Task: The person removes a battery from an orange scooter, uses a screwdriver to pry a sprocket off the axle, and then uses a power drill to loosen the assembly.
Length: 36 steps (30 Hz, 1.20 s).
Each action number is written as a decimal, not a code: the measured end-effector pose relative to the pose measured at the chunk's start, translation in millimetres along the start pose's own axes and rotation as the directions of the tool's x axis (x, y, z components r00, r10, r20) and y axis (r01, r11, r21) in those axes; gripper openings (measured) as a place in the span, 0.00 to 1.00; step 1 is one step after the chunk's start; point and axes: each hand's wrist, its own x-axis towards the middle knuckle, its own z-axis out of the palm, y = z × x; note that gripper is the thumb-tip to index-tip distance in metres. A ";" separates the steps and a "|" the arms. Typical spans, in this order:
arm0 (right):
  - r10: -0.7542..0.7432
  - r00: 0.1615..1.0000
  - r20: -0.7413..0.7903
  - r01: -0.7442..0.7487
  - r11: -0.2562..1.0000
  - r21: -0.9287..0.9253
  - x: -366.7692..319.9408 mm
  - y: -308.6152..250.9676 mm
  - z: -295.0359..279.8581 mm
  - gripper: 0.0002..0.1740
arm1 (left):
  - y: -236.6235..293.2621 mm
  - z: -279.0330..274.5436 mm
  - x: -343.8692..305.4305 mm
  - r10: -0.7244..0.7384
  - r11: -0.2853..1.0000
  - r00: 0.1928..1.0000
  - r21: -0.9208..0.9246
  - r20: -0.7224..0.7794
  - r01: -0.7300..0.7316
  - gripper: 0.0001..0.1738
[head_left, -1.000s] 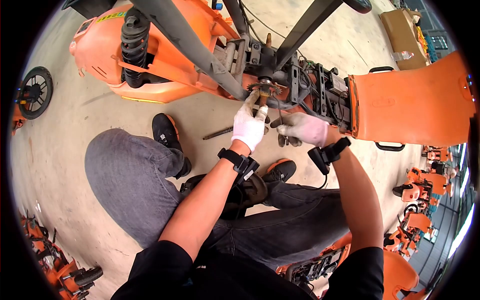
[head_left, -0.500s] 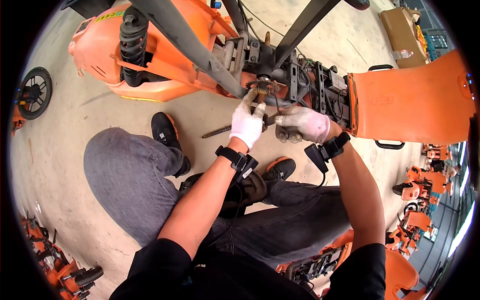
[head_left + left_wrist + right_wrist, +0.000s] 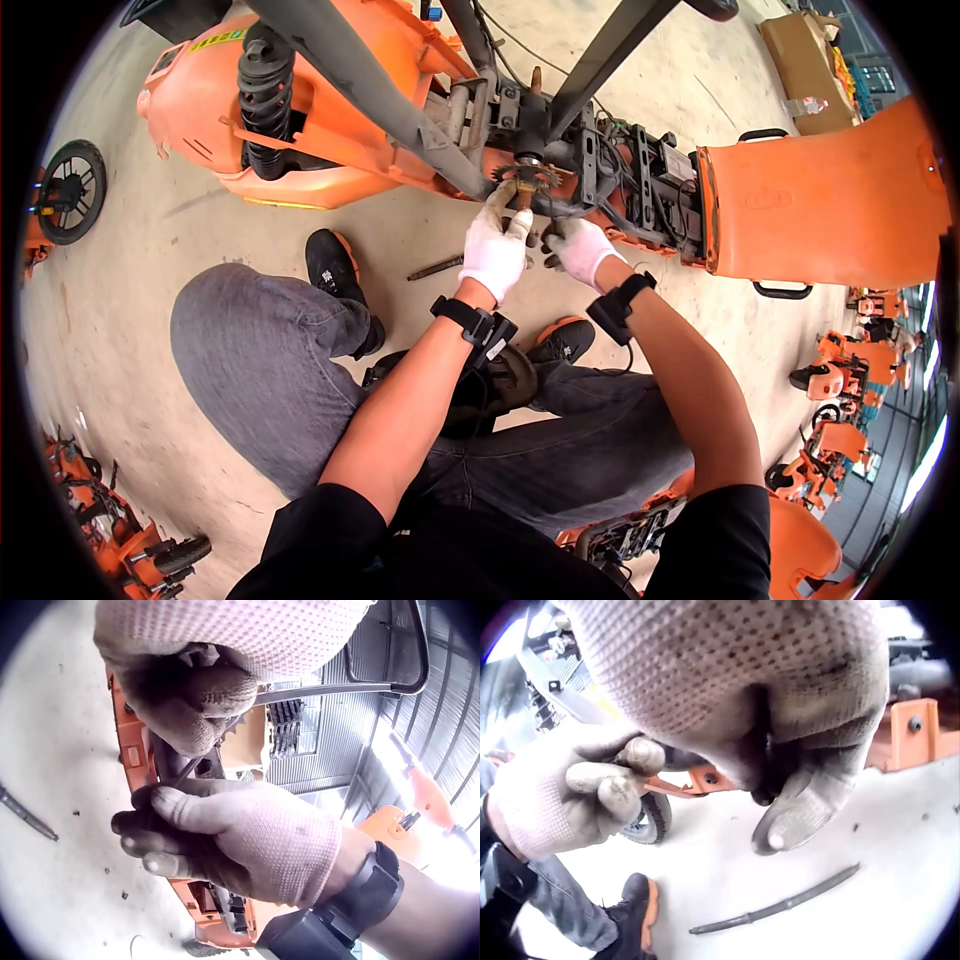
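At a toothed sprocket [image 3: 545,175] under the dark frame, my gloved left hand [image 3: 495,255] grips a rusty shaft end [image 3: 525,193], thumb and forefinger around it. My gloved right hand [image 3: 582,250] is just to its right, a small gap between them in the head view. The left wrist view has the right hand [image 3: 255,832] pinching a thin dark rod [image 3: 184,774] between thumb and forefinger, its other fingers loosely bent. Seen from the right wrist, the left hand [image 3: 570,787] is curled, and the right hand [image 3: 742,690] hides most of what it pinches.
A dark metal bar [image 3: 435,268] lies on the floor left of the hands. The orange vehicle body [image 3: 330,165] and shock absorber [image 3: 266,90] are at upper left, an orange panel [image 3: 820,205] at right. Shoes [image 3: 335,265] stand below; a cardboard box [image 3: 805,70] sits at upper right.
My right hand has moved left, closer to the left hand, and the thin rod it held beside the sprocket shows less in the head view. The left hand has stayed at the shaft.
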 end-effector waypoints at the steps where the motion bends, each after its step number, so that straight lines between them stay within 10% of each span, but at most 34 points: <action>1: 0.019 0.999 0.048 -0.029 0.979 0.200 4.2 9.9 5.4 0.17 | 0.5 -0.4 1.0 0.004 1.000 1.000 -0.004 -0.004 -0.004 0.28; 7: 0.044 0.995 0.089 -0.057 0.988 0.144 -1.0 15.4 0.0 0.17 | 2.1 3.3 -3.9 -0.013 1.000 0.999 -0.023 -0.032 0.012 0.26; 11: -0.070 0.996 0.051 0.080 0.971 -0.226 -0.7 5.3 -1.7 0.18 | -3.8 0.6 0.6 0.004 0.999 0.999 0.037 -0.047 -0.002 0.27; 13: -0.016 0.931 0.366 -0.201 0.813 0.547 -15.1 -6.1 -13.5 0.17 | -4.1 0.6 1.7 0.016 0.999 0.999 0.033 -0.048 -0.015 0.27; 15: -0.065 0.933 0.355 -0.146 0.833 0.534 -17.3 -1.8 -18.2 0.17 | -4.0 1.6 1.3 0.033 0.999 0.998 0.023 -0.050 -0.031 0.27; 27: -0.055 0.879 0.473 -0.133 0.926 0.354 -34.6 -6.4 -65.2 0.17 | -0.2 3.9 -0.6 0.014 1.000 0.998 0.027 -0.058 -0.012 0.27; 30: 0.099 0.931 0.351 -0.083 0.995 -0.060 -43.0 12.4 -89.0 0.18 | 1.9 2.8 -3.2 -0.016 1.000 0.999 0.013 -0.043 0.016 0.27; 36: 0.257 0.920 0.297 -0.258 0.965 -0.036 -103.4 122.7 -99.0 0.17 | -45.4 -2.9 22.9 0.306 0.929 0.951 0.232 -0.046 -0.288 0.28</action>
